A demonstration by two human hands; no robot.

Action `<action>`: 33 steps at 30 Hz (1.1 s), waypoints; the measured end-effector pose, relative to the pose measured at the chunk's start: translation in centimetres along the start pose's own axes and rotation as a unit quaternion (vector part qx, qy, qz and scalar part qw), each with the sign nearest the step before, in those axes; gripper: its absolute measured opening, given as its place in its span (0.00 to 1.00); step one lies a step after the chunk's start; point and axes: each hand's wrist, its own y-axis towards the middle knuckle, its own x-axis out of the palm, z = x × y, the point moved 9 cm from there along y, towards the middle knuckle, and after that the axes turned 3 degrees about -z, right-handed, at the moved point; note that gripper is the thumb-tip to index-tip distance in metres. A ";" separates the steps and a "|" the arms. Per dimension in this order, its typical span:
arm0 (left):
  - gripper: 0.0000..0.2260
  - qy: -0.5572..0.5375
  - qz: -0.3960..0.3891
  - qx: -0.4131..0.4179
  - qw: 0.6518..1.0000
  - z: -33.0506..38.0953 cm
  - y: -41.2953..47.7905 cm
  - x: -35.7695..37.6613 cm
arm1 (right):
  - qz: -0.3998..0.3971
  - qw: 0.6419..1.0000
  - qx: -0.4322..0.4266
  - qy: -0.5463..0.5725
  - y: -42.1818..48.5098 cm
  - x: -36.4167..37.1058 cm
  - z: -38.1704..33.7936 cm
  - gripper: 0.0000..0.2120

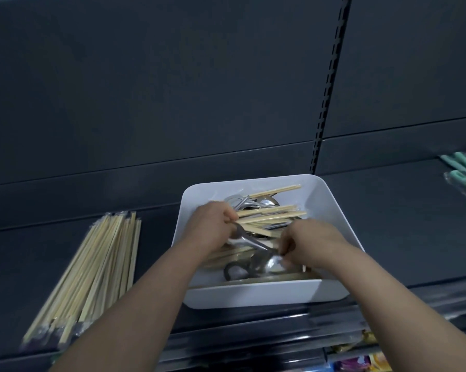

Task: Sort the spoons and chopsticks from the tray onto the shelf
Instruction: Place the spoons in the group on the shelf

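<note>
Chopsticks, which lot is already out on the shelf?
The long pile lying on the dark shelf, left of the white tray; the loose chopsticks sit inside it among spoons.

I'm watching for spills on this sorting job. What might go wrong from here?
The spoons and chopsticks lie tangled in the tray; with the left hand and right hand both gripping into them, a pull may drag others over the rim.
The tray sits near the shelf front edge, so a tug might slide it off.
The sorted pile lies beside the left forearm; a brush may scatter it.
</note>
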 end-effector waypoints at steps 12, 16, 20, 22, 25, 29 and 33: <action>0.03 -0.008 0.191 -0.013 0.981 -2.8 -0.9 -6.8 | 0.170 0.965 0.019 0.198 2.2 -4.5 -2.2 0.11; 0.02 -0.121 0.244 -0.043 0.961 -6.7 -3.0 -10.4 | 0.161 0.960 -0.057 0.221 3.1 -5.2 -9.3 0.07; 0.03 -0.232 0.271 -0.114 0.927 -14.3 -6.3 -14.5 | 0.145 0.959 -0.126 0.210 3.4 -4.0 -18.6 0.07; 0.05 -0.281 0.294 -0.149 0.902 -18.9 -8.6 -16.5 | 0.133 0.957 -0.149 0.209 3.4 -2.8 -23.3 0.07; 0.07 -0.300 0.342 -0.190 0.870 -26.0 -13.0 -20.0 | 0.104 0.956 -0.177 0.211 3.4 0.0 -30.9 0.04; 0.11 -0.329 0.346 -0.244 0.844 -35.8 -18.6 -23.9 | 0.073 0.957 -0.204 0.194 2.6 4.4 -41.9 0.04; 0.13 -0.325 0.353 -0.286 0.829 -44.8 -23.4 -27.6 | 0.043 0.959 -0.196 0.198 2.5 8.5 -51.1 0.04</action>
